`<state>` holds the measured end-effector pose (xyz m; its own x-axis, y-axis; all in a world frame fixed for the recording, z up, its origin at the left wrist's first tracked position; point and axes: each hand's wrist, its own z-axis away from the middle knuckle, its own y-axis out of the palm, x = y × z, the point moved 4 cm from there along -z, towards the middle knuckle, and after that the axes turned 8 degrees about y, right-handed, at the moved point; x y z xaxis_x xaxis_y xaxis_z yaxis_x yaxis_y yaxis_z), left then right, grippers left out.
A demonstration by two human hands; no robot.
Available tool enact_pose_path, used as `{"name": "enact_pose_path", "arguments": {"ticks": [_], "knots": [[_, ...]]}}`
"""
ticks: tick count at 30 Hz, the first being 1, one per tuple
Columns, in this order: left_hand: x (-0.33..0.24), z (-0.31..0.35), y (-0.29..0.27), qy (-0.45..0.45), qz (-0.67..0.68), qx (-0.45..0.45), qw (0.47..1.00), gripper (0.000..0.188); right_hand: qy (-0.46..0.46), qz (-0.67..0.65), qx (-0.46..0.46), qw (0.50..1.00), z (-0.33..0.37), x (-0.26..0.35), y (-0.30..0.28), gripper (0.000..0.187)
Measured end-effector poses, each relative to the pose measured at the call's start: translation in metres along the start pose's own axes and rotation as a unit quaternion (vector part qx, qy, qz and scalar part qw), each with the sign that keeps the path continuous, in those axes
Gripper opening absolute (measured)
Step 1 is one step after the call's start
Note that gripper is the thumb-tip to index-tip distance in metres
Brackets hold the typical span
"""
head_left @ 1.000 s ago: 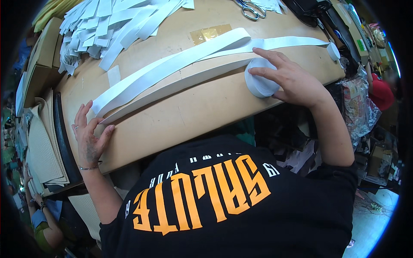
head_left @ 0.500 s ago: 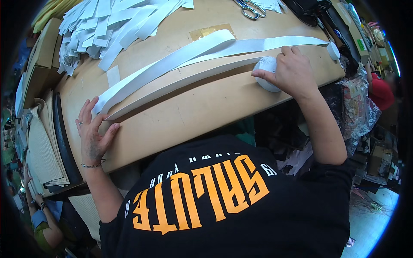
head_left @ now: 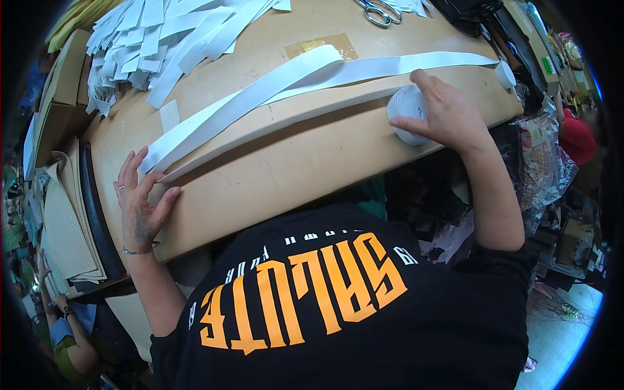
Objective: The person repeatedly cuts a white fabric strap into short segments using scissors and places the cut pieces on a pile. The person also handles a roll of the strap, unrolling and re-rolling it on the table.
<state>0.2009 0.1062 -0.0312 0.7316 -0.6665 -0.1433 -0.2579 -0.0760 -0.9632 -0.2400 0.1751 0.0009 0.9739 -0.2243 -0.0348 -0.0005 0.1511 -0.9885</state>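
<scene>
A wide white tape (head_left: 227,123) runs in long lengths across the brown table (head_left: 312,175), folding back near my left hand (head_left: 140,195). That hand lies at the left end with its fingers spread, fingertips touching the tape's bend and thumb apart. From there one length stands on edge and curves right to a white tape roll (head_left: 407,107). My right hand (head_left: 448,114) is closed round this roll, thumb at its near side and fingers at the far side. A second, smaller white roll (head_left: 505,75) sits at the table's right edge, joined to the far length.
A heap of cut white strips (head_left: 149,39) covers the far left of the table. Scissors (head_left: 377,12) lie at the far edge, near a black object (head_left: 465,16). Cardboard boxes (head_left: 65,91) stand at the left. Another person's arm (head_left: 71,318) shows at lower left.
My right hand has shifted slightly right with the roll, its fingers opening a little round it. The far loop of tape has drawn left a little. My left hand stays put.
</scene>
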Motion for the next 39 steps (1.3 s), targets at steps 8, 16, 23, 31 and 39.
{"name": "enact_pose_path", "arguments": {"ticks": [8, 16, 23, 31, 39], "knots": [[0.002, 0.000, 0.001, 0.006, 0.001, 0.000, 1.000, 0.032, 0.024, 0.043, 0.014, 0.999, 0.011, -0.001, -0.013, 0.073], [0.000, -0.003, 0.001, 0.013, 0.005, -0.005, 1.000, 0.031, -0.155, -0.049, -0.010, 0.987, 0.009, -0.009, -0.010, 0.071], [-0.002, -0.004, 0.000, 0.011, 0.009, 0.003, 1.000, 0.027, 0.037, 0.034, -0.036, 0.998, 0.004, -0.019, 0.002, 0.069], [-0.006, -0.034, -0.007, 0.056, 0.036, -0.001, 0.998, 0.027, -0.058, -0.127, -0.064, 0.988, 0.016, -0.048, 0.010, 0.069], [0.050, -0.033, 0.015, -0.050, 0.152, -0.038, 0.986, 0.033, 0.085, -0.185, -0.117, 0.972, -0.010, -0.184, 0.022, 0.074]]}}
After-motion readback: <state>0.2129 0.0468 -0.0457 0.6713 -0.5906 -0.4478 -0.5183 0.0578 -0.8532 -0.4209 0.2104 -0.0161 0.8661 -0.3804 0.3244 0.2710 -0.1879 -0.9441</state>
